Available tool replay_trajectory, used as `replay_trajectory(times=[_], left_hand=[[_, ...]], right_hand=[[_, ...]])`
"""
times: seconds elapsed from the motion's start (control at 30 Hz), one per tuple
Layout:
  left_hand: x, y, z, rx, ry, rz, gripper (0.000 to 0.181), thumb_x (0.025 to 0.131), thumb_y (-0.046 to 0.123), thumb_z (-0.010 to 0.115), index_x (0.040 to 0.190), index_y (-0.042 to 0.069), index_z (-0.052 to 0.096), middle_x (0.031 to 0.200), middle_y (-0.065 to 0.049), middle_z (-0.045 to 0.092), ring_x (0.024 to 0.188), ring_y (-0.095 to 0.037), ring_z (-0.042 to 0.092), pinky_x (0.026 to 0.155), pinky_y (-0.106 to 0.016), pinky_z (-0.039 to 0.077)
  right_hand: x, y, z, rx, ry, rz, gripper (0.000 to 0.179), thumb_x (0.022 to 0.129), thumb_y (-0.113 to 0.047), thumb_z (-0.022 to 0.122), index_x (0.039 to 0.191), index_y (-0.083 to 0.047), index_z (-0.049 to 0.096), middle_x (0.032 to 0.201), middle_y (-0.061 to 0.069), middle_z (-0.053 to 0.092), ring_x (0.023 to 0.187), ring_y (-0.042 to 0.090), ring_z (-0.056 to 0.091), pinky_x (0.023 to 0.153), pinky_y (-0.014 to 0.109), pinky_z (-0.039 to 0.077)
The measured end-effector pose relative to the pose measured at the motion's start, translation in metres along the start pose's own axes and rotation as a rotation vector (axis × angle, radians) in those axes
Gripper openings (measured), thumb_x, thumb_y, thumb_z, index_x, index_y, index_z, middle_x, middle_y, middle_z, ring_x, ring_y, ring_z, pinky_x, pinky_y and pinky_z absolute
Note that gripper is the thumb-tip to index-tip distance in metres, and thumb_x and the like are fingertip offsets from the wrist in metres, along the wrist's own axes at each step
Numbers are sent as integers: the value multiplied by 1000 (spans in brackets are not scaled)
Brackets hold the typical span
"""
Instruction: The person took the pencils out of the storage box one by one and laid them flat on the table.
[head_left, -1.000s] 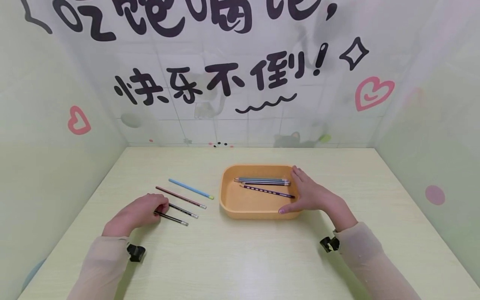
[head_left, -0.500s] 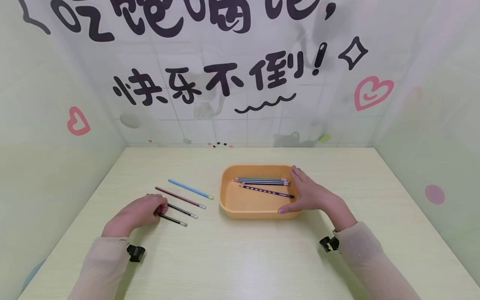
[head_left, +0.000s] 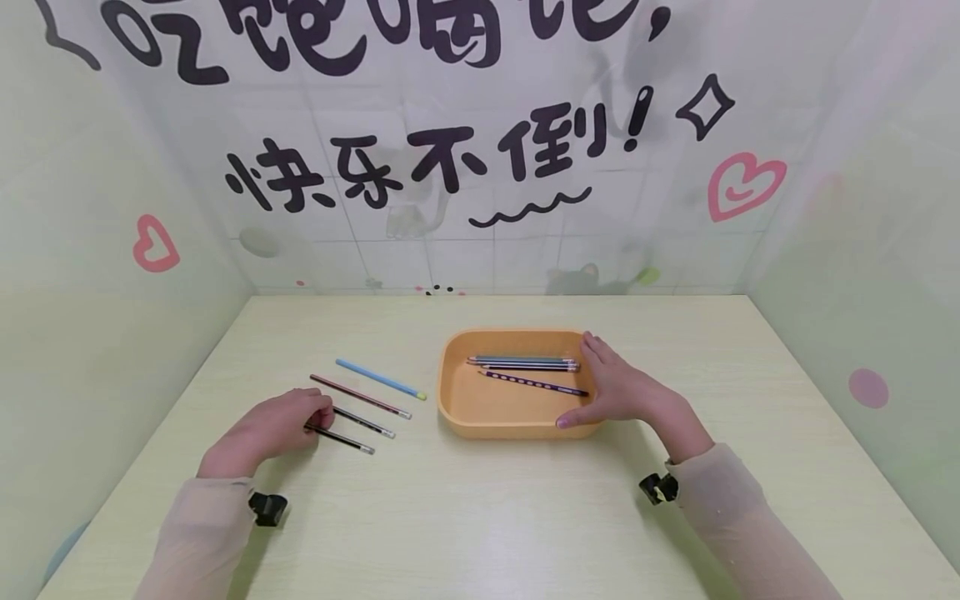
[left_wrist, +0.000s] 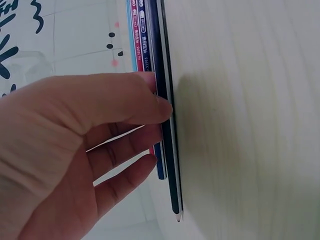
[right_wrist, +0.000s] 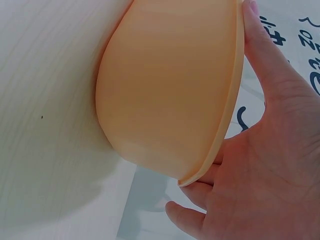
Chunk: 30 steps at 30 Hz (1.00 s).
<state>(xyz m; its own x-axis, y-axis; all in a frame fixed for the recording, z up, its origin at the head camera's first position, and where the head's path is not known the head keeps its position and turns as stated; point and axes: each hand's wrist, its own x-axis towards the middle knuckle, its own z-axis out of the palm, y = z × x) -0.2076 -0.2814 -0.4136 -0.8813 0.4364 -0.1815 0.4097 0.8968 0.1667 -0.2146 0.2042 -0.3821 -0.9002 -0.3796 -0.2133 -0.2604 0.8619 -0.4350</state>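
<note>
L hand point(head_left: 281, 425): grip nearly closed, thumb & fingertips pinching a black eraser-tipped pencil point(head_left: 341, 439). Eraser end sticks out to the right of that grip, low over the tabletop point(head_left: 480, 517); can't tell if it's lifted at all. Vs. a sec ago, v. little change: L hand edged back a hair at most, pinch looks the same. So prob. pencil's secured but not carried anywhere yet. Just beyond the grip: 2nd black pencil point(head_left: 364, 422), partly hidden by fingers, then dark-red pencil point(head_left: 362, 397) & light-blue pencil point(head_left: 379, 379). Well to its right: orange plastic tray point(head_left: 487, 430) w/ blue-toned pencils point(head_left: 525, 363) & spotted purple pencil point(head_left: 534, 383) inside, same as before. R hand point(head_left: 622, 389): grip spread wide, thumb on tray's near rim, fingers at far corner, no pencil.
</note>
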Motion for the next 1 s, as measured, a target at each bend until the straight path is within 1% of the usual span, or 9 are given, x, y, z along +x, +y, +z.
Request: replay_trajectory(times=[0.2, 0.4, 0.77, 0.9, 1.0], left_hand=[[-2, 2, -3, -18, -4, -30, 28, 76, -4, 61, 85, 22, 59, 91, 7, 54, 81, -13, 46, 71, -31, 41], [-3, 4, -7, -42, -4, -40, 26, 76, -2, 63, 88, 21, 61, 93, 6, 57, 82, -13, 49, 72, -31, 43], [-3, 9, -17, -4, 38, -3, 18, 82, 6, 70, 87, 21, 62, 94, 6, 60, 81, -11, 52, 72, -31, 46], [-3, 11, -18, 4, 65, 22, 18, 81, 8, 73, 88, 20, 62, 94, 6, 60, 82, -12, 53, 72, -32, 47], [-2, 13, -19, 19, 88, 35, 18, 80, 8, 73, 89, 19, 62, 94, 6, 60, 82, -12, 52, 72, -32, 48]], right_hand=[[0, 1, 0, 2, -1, -3, 135, 69, -65, 80, 155, 10, 7, 165, 26, 1, 153, 44, 5, 121, 59, 19], [0, 1, 1, -1, -3, -4, 135, 69, -65, 80, 154, 11, 7, 165, 26, 0, 154, 44, 4, 121, 58, 18], [1, 0, 0, -10, -1, 6, 135, 69, -65, 80, 155, 10, 8, 166, 25, 1, 154, 43, 5, 121, 58, 19], [1, 0, 0, -10, -2, 8, 135, 69, -65, 80, 155, 10, 8, 166, 25, 1, 154, 43, 5, 121, 58, 19], [1, -1, 0, -12, -3, 10, 135, 69, -65, 80, 155, 9, 8, 166, 25, 1, 154, 43, 5, 121, 58, 19]])
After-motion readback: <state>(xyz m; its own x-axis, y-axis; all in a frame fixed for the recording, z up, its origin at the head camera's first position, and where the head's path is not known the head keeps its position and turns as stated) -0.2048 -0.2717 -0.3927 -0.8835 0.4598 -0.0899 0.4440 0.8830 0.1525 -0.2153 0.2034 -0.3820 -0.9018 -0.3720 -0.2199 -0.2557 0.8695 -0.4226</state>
